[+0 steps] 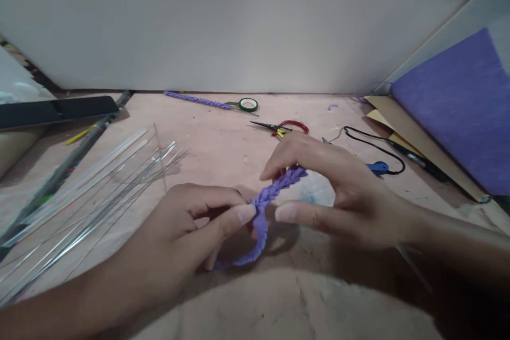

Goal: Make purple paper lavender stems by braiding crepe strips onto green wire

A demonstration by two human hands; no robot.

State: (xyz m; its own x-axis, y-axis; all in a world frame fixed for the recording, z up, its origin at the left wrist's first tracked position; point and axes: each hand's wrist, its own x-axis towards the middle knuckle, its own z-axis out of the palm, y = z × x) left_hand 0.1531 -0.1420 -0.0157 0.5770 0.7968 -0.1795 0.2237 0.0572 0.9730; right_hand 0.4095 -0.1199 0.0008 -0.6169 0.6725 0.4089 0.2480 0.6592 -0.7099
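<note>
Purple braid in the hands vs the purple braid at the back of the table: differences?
The held braid is gripped between the left hand and the right hand; the far braid lies untouched on the table. The held braid curves, with an unbraided tail looping below; the far braid lies straight, its end by a green tape roll. Both are purple and plaited.

A craft worktable: scissors (pixel 285 127), floral tape (pixel 248 104), wires (pixel 99 196) and purple paper (pixel 458 111) lie about.
</note>
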